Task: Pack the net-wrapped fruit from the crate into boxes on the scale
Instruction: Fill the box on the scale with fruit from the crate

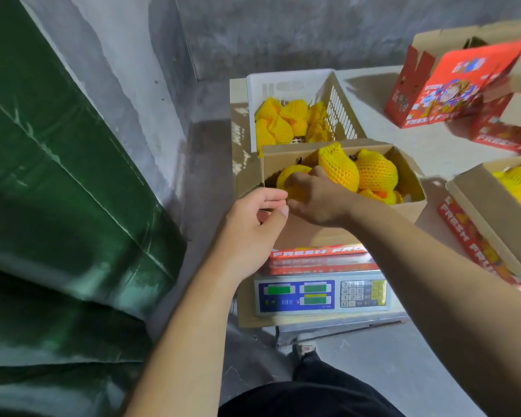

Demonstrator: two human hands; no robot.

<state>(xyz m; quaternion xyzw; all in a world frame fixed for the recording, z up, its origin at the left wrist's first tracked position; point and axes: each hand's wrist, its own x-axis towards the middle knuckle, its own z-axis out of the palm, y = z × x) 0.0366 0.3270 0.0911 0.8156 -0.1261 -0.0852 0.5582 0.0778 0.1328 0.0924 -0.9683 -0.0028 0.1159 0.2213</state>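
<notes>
Your right hand (pixel 316 197) grips a fruit (pixel 292 176) at the box's (pixel 337 233) left end; your left hand (pixel 253 218), loosely curled, holds nothing. Forcing the fruit down could bruise it.

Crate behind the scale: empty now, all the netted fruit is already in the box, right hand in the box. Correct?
Not quite. The head view shows the crate still holds several net-wrapped fruit. The rest stands: the right hand is in the box on the scale.
</notes>
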